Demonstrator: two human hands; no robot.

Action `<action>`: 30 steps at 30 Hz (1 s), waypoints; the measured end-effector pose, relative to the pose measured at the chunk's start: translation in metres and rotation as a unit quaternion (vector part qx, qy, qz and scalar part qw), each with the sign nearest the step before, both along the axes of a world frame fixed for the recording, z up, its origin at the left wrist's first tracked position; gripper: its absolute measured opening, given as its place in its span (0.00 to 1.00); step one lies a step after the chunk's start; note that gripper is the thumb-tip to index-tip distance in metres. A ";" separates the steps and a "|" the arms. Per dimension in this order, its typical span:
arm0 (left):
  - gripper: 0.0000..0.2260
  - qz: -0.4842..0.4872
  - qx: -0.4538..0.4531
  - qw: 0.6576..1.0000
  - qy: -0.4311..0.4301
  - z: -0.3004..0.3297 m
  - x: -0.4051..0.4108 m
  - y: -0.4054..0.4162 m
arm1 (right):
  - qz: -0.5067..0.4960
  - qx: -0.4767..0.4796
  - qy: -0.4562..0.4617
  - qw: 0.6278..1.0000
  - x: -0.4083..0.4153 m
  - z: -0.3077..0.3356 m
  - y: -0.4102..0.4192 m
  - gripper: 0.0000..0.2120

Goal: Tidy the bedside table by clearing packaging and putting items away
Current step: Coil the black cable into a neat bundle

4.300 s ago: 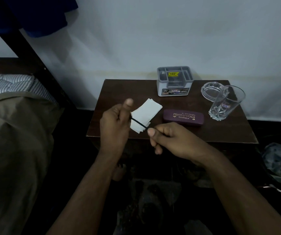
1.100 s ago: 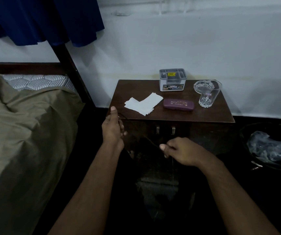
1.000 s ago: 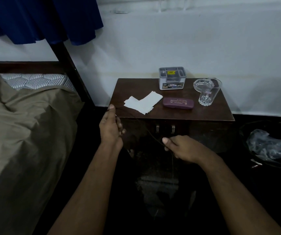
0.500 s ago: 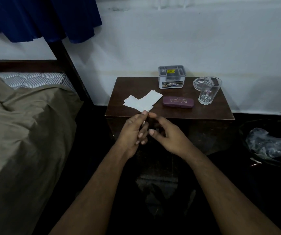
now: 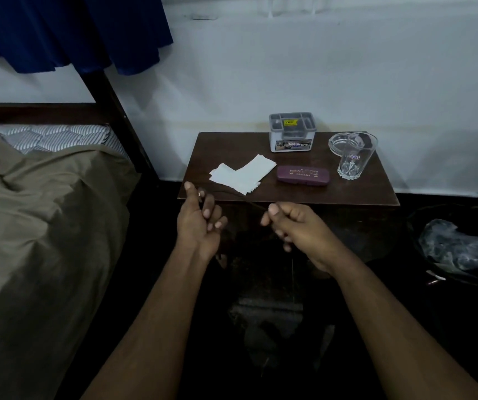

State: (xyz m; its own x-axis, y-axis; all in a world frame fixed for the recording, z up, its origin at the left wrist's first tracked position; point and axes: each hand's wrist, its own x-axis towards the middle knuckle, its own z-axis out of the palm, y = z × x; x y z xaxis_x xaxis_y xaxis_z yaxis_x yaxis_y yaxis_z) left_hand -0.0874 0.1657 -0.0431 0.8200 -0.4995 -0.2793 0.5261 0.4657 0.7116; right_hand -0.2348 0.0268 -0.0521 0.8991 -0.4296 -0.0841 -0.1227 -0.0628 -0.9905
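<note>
Half a second before, both hands had been pressed together just below the front edge of the bedside table (image 5: 347, 192); they had since drawn apart, and a thin dark cord (image 5: 240, 197) ran between them. The left hand (image 5: 198, 223) pinched one end, where a small pale tip showed between thumb and forefinger, level with the table's front left corner. The right hand (image 5: 292, 226) was curled shut on the other end, in front of the middle of the table's front edge. Whether the cord went on below the right fist was too dark to tell.

On the table, white papers (image 5: 243, 174) lay overlapping near the front left. Just right of them lay a purple spectacle case (image 5: 303, 175), closed. Behind the case, at the table's back edge, stood a grey organiser box (image 5: 292, 132) with a yellow sticker inside. At the back right corner a clear drinking glass (image 5: 354, 157) stood upright in front of a glass ashtray (image 5: 336, 143), overlapping it.

Left of the table was a bed under an olive blanket (image 5: 38, 215), with blue cloth (image 5: 67, 30) hanging above it. Right of the table, on the dark floor, sat a bin holding crumpled plastic (image 5: 460, 249).
</note>
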 end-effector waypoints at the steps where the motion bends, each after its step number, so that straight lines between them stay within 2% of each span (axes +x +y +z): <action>1: 0.19 -0.010 0.006 1.000 -0.009 0.000 -0.001 -0.002 | 0.035 0.017 -0.001 0.999 0.000 0.002 0.005 0.19; 4: 0.18 -0.027 0.033 0.998 -0.044 0.001 -0.004 -0.008 | 0.111 0.073 -0.037 0.990 0.001 0.008 0.021 0.24; 6: 0.18 -0.030 0.070 0.992 -0.101 -0.002 -0.010 -0.012 | 0.132 0.078 -0.072 0.985 0.000 0.011 0.030 0.22; 8: 0.23 -0.040 0.091 0.984 -0.149 -0.005 -0.017 -0.014 | 0.145 0.058 -0.099 0.983 -0.001 0.012 0.033 0.18; 10: 0.33 -0.047 0.091 0.985 -0.136 -0.005 -0.017 -0.015 | 0.174 0.016 -0.097 0.980 -0.003 0.012 0.032 0.15; 12: 0.38 -0.038 0.070 0.994 -0.075 -0.001 -0.009 -0.014 | 0.207 -0.053 -0.051 0.976 -0.004 0.008 0.029 0.14; 14: 0.33 -0.040 0.033 0.998 -0.020 -0.001 -0.002 -0.013 | 0.228 -0.112 0.008 0.967 -0.004 0.004 0.025 0.13; 16: 0.19 -0.054 0.007 0.998 -0.015 -0.004 -0.002 -0.010 | 0.233 -0.152 0.045 0.959 -0.005 0.001 0.021 0.13; 17: 0.14 -0.056 0.000 0.998 -0.019 -0.005 -0.003 -0.009 | 0.228 -0.167 0.058 0.957 -0.005 0.000 0.017 0.13; 21: 0.13 -0.047 -0.004 0.999 0.004 -0.003 -0.001 -0.005 | 0.167 -0.231 0.130 0.950 -0.007 -0.004 -0.002 0.14; 25: 0.14 -0.137 0.033 0.990 -0.027 0.003 -0.007 -0.002 | 0.023 -0.258 0.126 0.957 -0.007 -0.006 -0.017 0.16; 27: 0.15 -0.226 0.092 0.966 -0.090 0.006 -0.014 -0.002 | -0.052 -0.268 0.118 0.955 -0.004 -0.007 -0.022 0.16; 30: 0.17 -0.383 0.149 0.895 -0.174 0.003 -0.027 0.000 | -0.057 -0.295 0.168 0.939 0.000 -0.012 -0.021 0.17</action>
State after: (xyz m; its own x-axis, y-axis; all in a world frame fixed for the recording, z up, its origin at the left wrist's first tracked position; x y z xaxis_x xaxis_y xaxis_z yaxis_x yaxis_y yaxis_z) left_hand -0.1145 0.1661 -0.0398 0.3329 -0.8978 -0.2884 0.3321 -0.1746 0.9269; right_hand -0.2347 0.0056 -0.0637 0.8095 -0.5827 -0.0716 -0.4611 -0.5556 -0.6918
